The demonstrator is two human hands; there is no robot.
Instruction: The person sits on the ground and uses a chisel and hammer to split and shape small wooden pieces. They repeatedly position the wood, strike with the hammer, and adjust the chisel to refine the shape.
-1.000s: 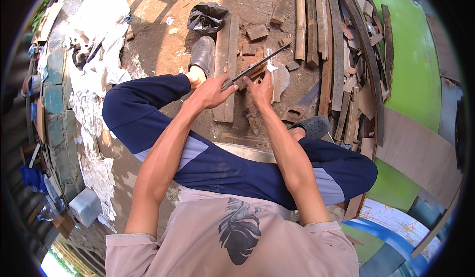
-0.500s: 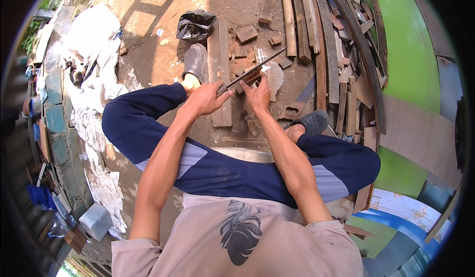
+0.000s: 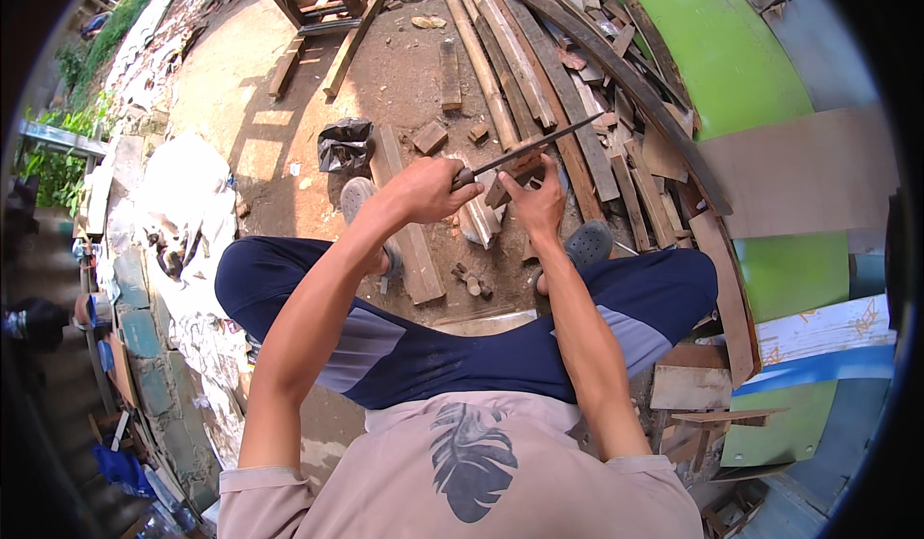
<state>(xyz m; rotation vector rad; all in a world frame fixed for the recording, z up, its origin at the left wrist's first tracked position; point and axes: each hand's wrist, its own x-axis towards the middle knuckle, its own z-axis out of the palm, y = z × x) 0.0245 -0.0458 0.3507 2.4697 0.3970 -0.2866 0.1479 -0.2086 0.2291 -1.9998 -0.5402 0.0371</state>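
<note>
My left hand (image 3: 428, 191) is closed round the handle of a long, thin, dark file (image 3: 549, 141), which slants up to the right. My right hand (image 3: 535, 198) grips a small brown wooden block (image 3: 506, 181), fingers on top and thumb on the near side. The file lies across or just above the block; whether they touch I cannot tell. Below my hands, a light wooden piece (image 3: 478, 221) rests on the ground, partly hidden. Left of it lies a long plank (image 3: 412, 255) between my feet.
Long boards and poles (image 3: 510, 58) lie at the upper right beside a heap of scrap wood (image 3: 654, 144). A black plastic bag (image 3: 345, 144) sits beyond my left foot. White cloth (image 3: 188, 212) covers the left side. A wooden frame (image 3: 327, 10) stands at the far end.
The view has tilted to take in more of the far ground. Both hands have shifted slightly rightward in the picture with the file and block, and the block shows more clearly.
</note>
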